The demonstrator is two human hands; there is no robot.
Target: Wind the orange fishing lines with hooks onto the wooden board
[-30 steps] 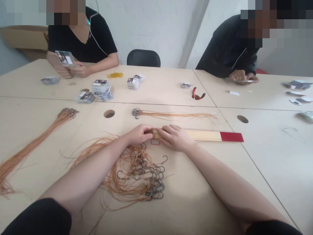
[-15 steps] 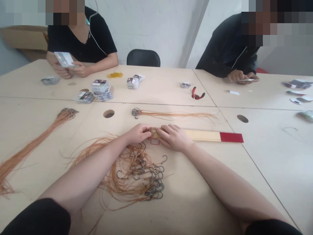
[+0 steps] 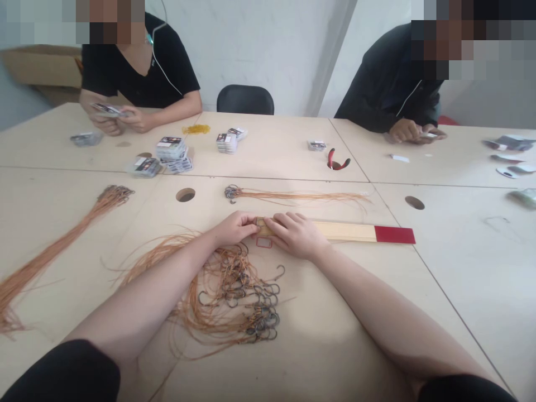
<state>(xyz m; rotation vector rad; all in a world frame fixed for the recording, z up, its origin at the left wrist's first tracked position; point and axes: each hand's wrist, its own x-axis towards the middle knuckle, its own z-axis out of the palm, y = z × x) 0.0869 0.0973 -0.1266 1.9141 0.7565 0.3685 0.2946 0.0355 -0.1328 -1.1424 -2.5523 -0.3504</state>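
A flat pale wooden strip [image 3: 347, 230] with a red right end lies across the table in front of me. My left hand [image 3: 237, 228] is closed in a pinch at the strip's left end, where a small dark hook seems to sit. My right hand [image 3: 295, 234] rests on the strip just to the right, fingers pressed together over it. Below my hands spreads a tangled pile of dark hooks [image 3: 262, 321] with orange lines. A row of hooks with orange lines [image 3: 293, 195] lies beyond the strip. A small red-edged label [image 3: 264, 242] is just below the strip.
Another bundle of orange lines [image 3: 62, 240] lies at left. Farther back are stacked small boxes [image 3: 171, 148], yellow bands [image 3: 196, 129] and red-handled pliers [image 3: 337, 161]. Two people sit across the table [image 3: 268, 162], their hands on small items. A black chair [image 3: 245, 100] stands between them.
The person at the back left has tilted the small box flatter and lower. My right hand's fingers have shifted very slightly; my left hand stays at the strip's end.
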